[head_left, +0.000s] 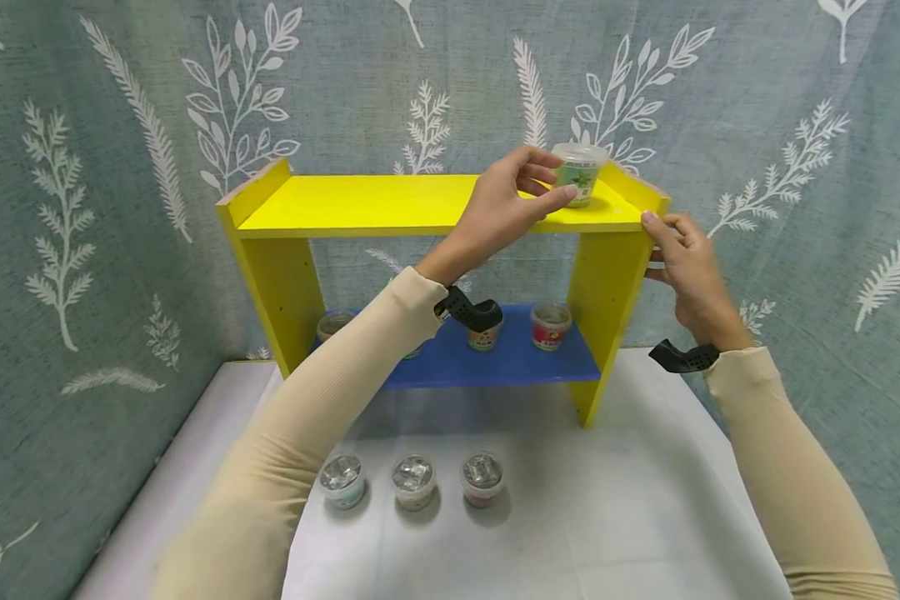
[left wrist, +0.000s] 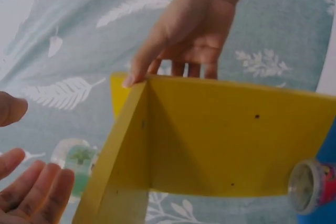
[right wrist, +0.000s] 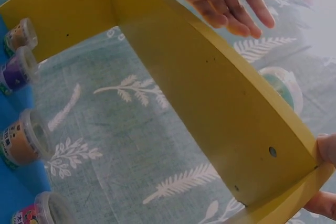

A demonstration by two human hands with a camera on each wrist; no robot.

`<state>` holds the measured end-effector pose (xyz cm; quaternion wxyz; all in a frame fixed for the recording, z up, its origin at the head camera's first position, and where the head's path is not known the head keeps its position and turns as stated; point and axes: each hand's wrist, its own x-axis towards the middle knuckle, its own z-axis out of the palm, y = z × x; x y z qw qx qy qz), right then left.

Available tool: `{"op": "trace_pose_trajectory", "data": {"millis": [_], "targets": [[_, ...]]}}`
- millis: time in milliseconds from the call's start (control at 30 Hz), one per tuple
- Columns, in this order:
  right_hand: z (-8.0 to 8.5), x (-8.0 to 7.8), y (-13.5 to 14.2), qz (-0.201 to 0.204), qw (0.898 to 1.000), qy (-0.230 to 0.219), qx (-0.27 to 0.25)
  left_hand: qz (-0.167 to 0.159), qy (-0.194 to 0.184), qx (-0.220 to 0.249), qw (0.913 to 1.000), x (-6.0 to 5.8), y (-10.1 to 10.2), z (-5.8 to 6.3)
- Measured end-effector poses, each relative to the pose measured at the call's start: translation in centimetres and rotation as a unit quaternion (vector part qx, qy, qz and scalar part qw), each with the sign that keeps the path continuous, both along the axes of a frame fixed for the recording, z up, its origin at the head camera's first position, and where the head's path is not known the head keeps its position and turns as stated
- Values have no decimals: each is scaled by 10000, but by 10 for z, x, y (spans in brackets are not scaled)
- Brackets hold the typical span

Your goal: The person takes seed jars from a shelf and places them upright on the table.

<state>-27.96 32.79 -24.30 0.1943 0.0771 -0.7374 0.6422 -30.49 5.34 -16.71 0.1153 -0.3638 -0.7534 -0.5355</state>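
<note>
On the right end of the yellow shelf's top board [head_left: 375, 200] stands a clear-lidded cup with a green label [head_left: 581, 177]. My left hand [head_left: 504, 198] is beside that cup, thumb and fingers spread; the left wrist view shows a gap between its fingertips and the green cup [left wrist: 81, 169]. At the top right corner, my right hand [head_left: 692, 271] holds the yellow side panel [head_left: 615, 292]. Its thumb [left wrist: 140, 59] presses the panel's upper edge while the other fingers reach down the outer side.
Several similar cups line the blue lower shelf [head_left: 450, 371], among them a red-labelled cup [head_left: 550, 327] and an orange-labelled cup [right wrist: 21, 140]. Three foil-topped cups, including a middle one [head_left: 413, 482], stand in a row on the white table [head_left: 607, 508]. A leaf-patterned curtain [head_left: 450, 83] hangs behind.
</note>
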Motion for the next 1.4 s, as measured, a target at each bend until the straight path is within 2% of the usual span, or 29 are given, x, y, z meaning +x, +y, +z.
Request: {"op": "trace_pose_trajectory", "data": {"millis": [133, 267, 500, 767, 900, 1167, 1400], "targets": [[-1, -2, 0, 80, 10000, 15, 0, 283, 65, -137, 9995, -3, 5, 4], [-1, -4, 0, 69, 10000, 19, 35, 418, 138, -265, 9987, -8, 12, 9], [-3, -5, -1, -137, 9999, 27, 98, 658, 166, -506, 9964, -22, 20, 14], [-7, -9, -9, -264, 9996, 106, 73, 1052, -117, -1112, 9881, -38, 24, 16], [-8, -8, -9, -256, 9995, 160, 2, 1087, -167, -1264, 9859, -41, 29, 19], [-6, -6, -6, -154, 9997, 193, -12, 1203, -370, -1229, 9844, -46, 35, 25], [-5, -3, -2, -152, 9997, 208, 9, 1048, -764, -1161, 9847, -50, 39, 23]]}}
